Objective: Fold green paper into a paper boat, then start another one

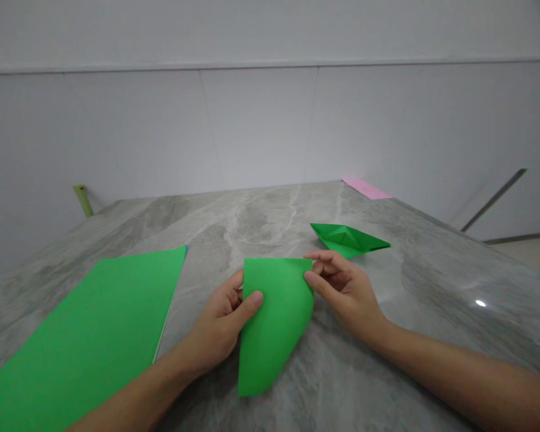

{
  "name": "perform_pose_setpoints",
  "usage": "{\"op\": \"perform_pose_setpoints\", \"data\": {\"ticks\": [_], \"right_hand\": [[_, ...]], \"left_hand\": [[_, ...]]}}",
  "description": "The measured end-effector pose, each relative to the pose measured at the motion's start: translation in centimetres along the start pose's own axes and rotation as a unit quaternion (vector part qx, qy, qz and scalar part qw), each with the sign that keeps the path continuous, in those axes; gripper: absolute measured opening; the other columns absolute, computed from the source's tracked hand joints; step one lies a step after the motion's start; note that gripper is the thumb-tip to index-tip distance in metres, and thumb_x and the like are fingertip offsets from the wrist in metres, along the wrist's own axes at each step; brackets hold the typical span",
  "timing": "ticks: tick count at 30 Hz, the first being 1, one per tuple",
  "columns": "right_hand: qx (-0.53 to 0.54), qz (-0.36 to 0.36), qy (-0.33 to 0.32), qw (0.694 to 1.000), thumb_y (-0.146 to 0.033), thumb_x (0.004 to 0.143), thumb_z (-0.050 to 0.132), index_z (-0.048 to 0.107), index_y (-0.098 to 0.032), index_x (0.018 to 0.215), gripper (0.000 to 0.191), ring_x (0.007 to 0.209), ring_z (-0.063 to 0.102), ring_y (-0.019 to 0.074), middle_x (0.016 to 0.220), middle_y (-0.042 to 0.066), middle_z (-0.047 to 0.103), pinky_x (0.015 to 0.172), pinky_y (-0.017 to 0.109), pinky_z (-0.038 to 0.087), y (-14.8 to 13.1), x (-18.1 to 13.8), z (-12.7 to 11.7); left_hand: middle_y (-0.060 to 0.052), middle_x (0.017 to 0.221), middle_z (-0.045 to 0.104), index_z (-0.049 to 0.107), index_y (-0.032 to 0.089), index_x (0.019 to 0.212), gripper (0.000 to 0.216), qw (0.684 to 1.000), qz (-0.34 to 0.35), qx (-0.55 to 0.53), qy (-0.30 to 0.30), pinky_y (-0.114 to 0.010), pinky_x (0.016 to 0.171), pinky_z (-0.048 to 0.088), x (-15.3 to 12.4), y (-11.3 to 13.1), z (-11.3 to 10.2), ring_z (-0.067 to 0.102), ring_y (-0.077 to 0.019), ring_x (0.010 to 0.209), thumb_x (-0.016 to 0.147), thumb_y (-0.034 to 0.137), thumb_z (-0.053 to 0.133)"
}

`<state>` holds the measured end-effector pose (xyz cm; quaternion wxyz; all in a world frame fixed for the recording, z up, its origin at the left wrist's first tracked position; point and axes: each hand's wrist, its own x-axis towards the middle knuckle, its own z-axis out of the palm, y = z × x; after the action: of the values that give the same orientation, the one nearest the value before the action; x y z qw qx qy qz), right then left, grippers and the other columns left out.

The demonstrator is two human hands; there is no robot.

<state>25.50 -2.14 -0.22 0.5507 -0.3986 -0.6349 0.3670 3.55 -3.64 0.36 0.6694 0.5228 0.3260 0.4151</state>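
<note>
Bare forearms (454,375), two, foremost. Left hand (220,321): pinching green paper sheet (279,318) at left edge. Right hand (346,294): pinching its upper right corner. Sheet: between the hands, bowed; presumably light, flexible, easily creased; best held by edges. Surface (252,222): grey, marbled, bearing folded green paper (346,239) beyond right hand.

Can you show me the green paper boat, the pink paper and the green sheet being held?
Green paper boat (344,239), head view: its folded middle.
Pink paper (367,189), head view: middle of its flat top.
Held green sheet (276,318), head view: middle of its bent face.
</note>
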Motion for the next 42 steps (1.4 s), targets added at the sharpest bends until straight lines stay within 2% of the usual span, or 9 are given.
{"op": "perform_pose_setpoints", "data": {"ticks": [5, 9, 16, 28, 32, 34, 36, 38, 42], "right_hand": [[0.013, 0.063, -0.003, 0.998, -0.039, 0.083, 0.066, 0.063, -0.019, 0.103, 0.029, 0.053, 0.049, 0.0114, 0.062, -0.006, 0.049, 0.050, 0.024, 0.041, 0.2, 0.3, 0.0], [-0.077, 0.081, -0.030, 0.993, -0.034, 0.083, 0.062, 0.066, -0.018, 0.102, 0.026, 0.060, 0.054, 0.0139, 0.069, -0.002, 0.054, 0.053, 0.027, 0.044, 1.3, 0.6, -0.4], [-0.205, 0.011, -0.052, 0.977, -0.026, 0.085, 0.059, 0.065, -0.020, 0.104, 0.021, 0.071, 0.061, 0.0176, 0.090, 0.004, 0.069, 0.062, 0.031, 0.050, 0.8, 0.4, -0.6], [-0.222, -0.091, -0.047, 0.970, -0.018, 0.084, 0.062, 0.058, -0.021, 0.083, 0.005, 0.090, 0.059, 0.0211, 0.094, 0.005, 0.060, 0.077, 0.038, 0.050, 0.5, 0.4, -0.6], [-0.280, -0.153, -0.038, 0.947, -0.022, 0.083, 0.067, 0.062, -0.020, 0.086, 0.006, 0.098, 0.056, 0.0256, 0.102, 0.009, 0.058, 0.086, 0.047, 0.047, 0.3, 0.0, -0.5], [-0.320, -0.180, -0.022, 0.930, -0.023, 0.084, 0.066, 0.064, -0.018, 0.086, 0.006, 0.105, 0.053, 0.0294, 0.109, 0.012, 0.056, 0.090, 0.052, 0.045, 0.3, -0.1, -0.5], [-0.364, -0.183, -0.009, 0.913, -0.023, 0.084, 0.066, 0.064, -0.016, 0.083, 0.007, 0.111, 0.050, 0.0331, 0.115, 0.016, 0.055, 0.093, 0.056, 0.042, 0.4, 0.0, -0.6], [-0.403, -0.170, -0.015, 0.899, -0.022, 0.083, 0.066, 0.064, -0.015, 0.077, 0.010, 0.113, 0.049, 0.0356, 0.116, 0.018, 0.055, 0.094, 0.058, 0.042, 0.7, 0.2, -0.7], [-0.441, -0.151, -0.065, 0.883, -0.020, 0.084, 0.064, 0.067, -0.015, 0.076, 0.010, 0.117, 0.049, 0.0365, 0.120, 0.018, 0.059, 0.097, 0.059, 0.041, 1.2, 0.3, -0.9]], "left_hand": [[-0.011, 0.108, 0.071, 0.045, 0.021, 0.137, 0.052, 0.994, -0.073, -0.033, -0.080, -0.037, 0.077, 0.055, 0.1, -0.8, -0.6, 0.072, -0.0242, 0.088, 0.091, 0.038, 0.065], [-0.011, 0.106, 0.072, 0.044, 0.021, 0.137, 0.058, 0.991, -0.095, -0.009, -0.098, -0.036, 0.076, 0.054, 0.3, -1.0, -0.9, 0.072, -0.0242, 0.088, 0.087, 0.037, 0.071], [-0.010, 0.096, 0.073, 0.055, 0.016, 0.126, 0.046, 0.991, -0.106, 0.009, -0.078, -0.031, 0.069, 0.053, 0.5, -1.4, -1.0, 0.071, -0.0202, 0.077, 0.088, 0.039, 0.069], [-0.007, 0.085, 0.072, 0.060, 0.014, 0.114, 0.043, 0.993, -0.102, 0.023, -0.064, -0.026, 0.060, 0.048, 0.7, -1.8, -1.0, 0.066, -0.0158, 0.065, 0.085, 0.044, 0.070], [-0.007, 0.084, 0.071, 0.054, 0.013, 0.122, 0.046, 0.992, -0.084, 0.081, -0.049, -0.024, 0.056, 0.047, 0.7, -1.8, -0.9, 0.064, -0.0150, 0.062, 0.089, 0.044, 0.063], [-0.011, 0.097, 0.071, 0.045, 0.015, 0.134, 0.052, 0.990, -0.054, 0.130, -0.030, -0.030, 0.064, 0.053, 0.5, -1.8, -1.0, 0.069, -0.0204, 0.077, 0.091, 0.042, 0.059], [-0.017, 0.123, 0.063, 0.032, 0.019, 0.144, 0.061, 0.973, 0.018, 0.228, 0.018, -0.037, 0.075, 0.056, 0.3, -1.7, -1.2, 0.065, -0.0272, 0.105, 0.091, 0.036, 0.058], [-0.016, 0.146, 0.044, 0.030, 0.024, 0.147, 0.065, 0.920, 0.106, 0.373, 0.059, -0.044, 0.090, 0.054, 0.1, -1.5, -1.7, 0.048, -0.0304, 0.131, 0.089, 0.028, 0.060], [-0.011, 0.149, 0.041, 0.053, 0.021, 0.133, 0.042, 0.805, 0.164, 0.569, -0.024, -0.050, 0.112, 0.037, -0.1, -0.8, -2.6, 0.039, -0.0284, 0.138, 0.091, 0.022, 0.058]]}}
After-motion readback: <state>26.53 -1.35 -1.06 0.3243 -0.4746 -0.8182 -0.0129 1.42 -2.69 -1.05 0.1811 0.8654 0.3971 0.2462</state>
